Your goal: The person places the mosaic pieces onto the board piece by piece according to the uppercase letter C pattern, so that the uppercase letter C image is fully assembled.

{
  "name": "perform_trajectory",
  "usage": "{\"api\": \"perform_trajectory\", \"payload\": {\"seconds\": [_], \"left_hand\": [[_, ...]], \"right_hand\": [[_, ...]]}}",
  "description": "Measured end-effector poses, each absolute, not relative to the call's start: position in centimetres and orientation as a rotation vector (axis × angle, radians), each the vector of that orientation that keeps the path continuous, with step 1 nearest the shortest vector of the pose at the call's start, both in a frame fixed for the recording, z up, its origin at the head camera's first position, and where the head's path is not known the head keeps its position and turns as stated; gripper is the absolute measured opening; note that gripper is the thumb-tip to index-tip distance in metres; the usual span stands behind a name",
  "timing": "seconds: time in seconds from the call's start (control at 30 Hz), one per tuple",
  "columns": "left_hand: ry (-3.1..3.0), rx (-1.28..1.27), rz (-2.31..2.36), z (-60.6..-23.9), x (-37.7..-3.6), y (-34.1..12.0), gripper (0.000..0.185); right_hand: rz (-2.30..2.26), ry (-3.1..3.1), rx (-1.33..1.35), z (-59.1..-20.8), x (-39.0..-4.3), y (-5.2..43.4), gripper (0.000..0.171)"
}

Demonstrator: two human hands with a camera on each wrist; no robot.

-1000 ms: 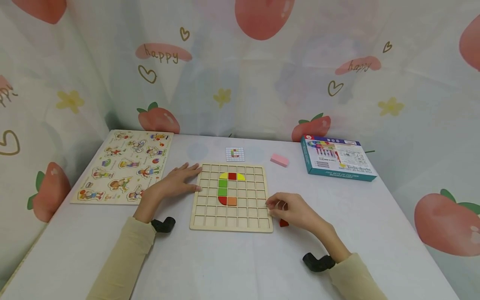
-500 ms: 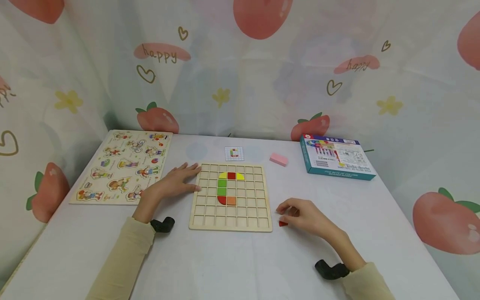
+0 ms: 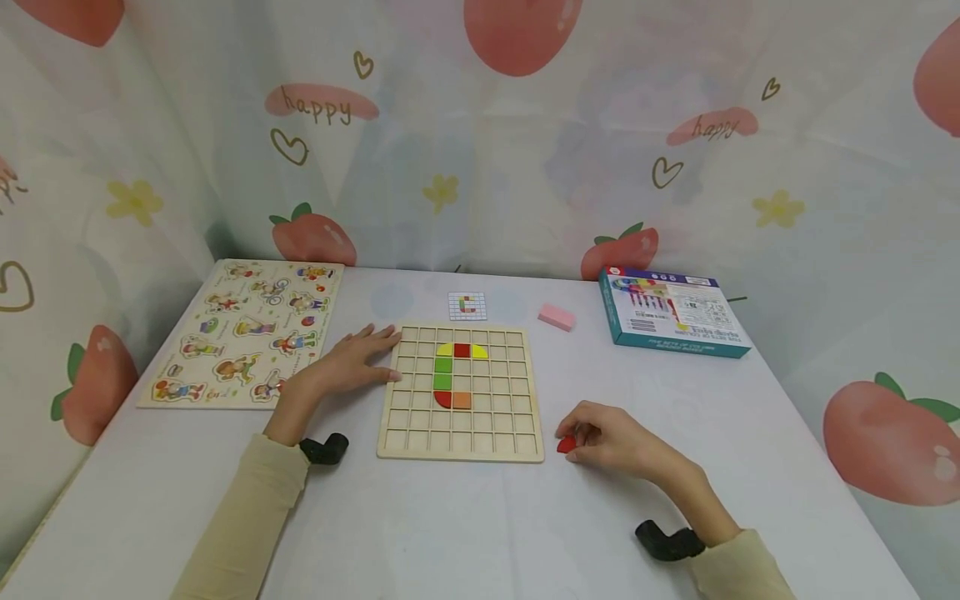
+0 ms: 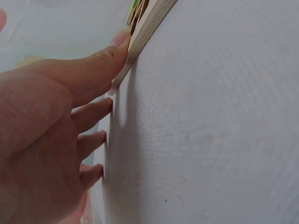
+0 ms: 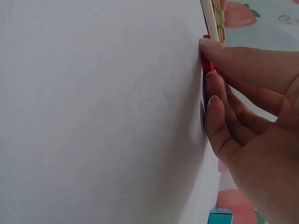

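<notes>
Left hand (image 3: pixel 341 367) lay flat on the white cloth-covered table (image 3: pixel 465 533), fingers straight, thumb pressed against the left edge of the square wooden grid board (image 3: pixel 461 433); the left wrist view showed the thumb (image 4: pixel 100 58) touching that edge.

Right hand (image 3: pixel 611 437) sat just off the board's lower right corner, fingers curled round a small red wooden piece (image 3: pixel 566 444) resting on the table. In the right wrist view the fingertips (image 5: pixel 212 93) pinched the red piece (image 5: pixel 206 65) against the cloth. Piece lay near the board's right edge, apart from it.

The board held a short column of yellow, red, green and orange tiles (image 3: pixel 455 377) in its upper middle cells; the bottom two rows and the right-hand columns stood unfilled.

A pattern card (image 3: pixel 467 306) and a pink block (image 3: pixel 557 317) lay beyond the far edge. A teal cardboard box (image 3: pixel 671 314) lay far right, a wooden picture puzzle (image 3: pixel 243 333) far left. Bare cloth ran wide along the near edge.
</notes>
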State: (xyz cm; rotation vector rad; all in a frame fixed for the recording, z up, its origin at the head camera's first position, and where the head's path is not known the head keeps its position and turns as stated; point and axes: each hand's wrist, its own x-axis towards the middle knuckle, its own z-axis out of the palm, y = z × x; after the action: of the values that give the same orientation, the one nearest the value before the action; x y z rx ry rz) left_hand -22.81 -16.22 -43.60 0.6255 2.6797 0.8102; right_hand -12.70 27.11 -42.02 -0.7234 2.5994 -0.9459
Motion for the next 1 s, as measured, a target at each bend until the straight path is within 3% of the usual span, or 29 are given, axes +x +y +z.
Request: {"api": "perform_trajectory", "payload": {"seconds": [0.73,1.0], "left_hand": [[2.685,0.631,0.810,-43.48,-22.67,-16.05,0.077],[2.692,0.636,0.803,-43.36,-22.65,-16.03,0.077]], "right_hand": [[-0.893,2.656,-0.689,-42.03,-12.58,26.73,0.012],[-0.846,2.692,-0.621,-41.92,-12.64,26.48,0.020]]}}
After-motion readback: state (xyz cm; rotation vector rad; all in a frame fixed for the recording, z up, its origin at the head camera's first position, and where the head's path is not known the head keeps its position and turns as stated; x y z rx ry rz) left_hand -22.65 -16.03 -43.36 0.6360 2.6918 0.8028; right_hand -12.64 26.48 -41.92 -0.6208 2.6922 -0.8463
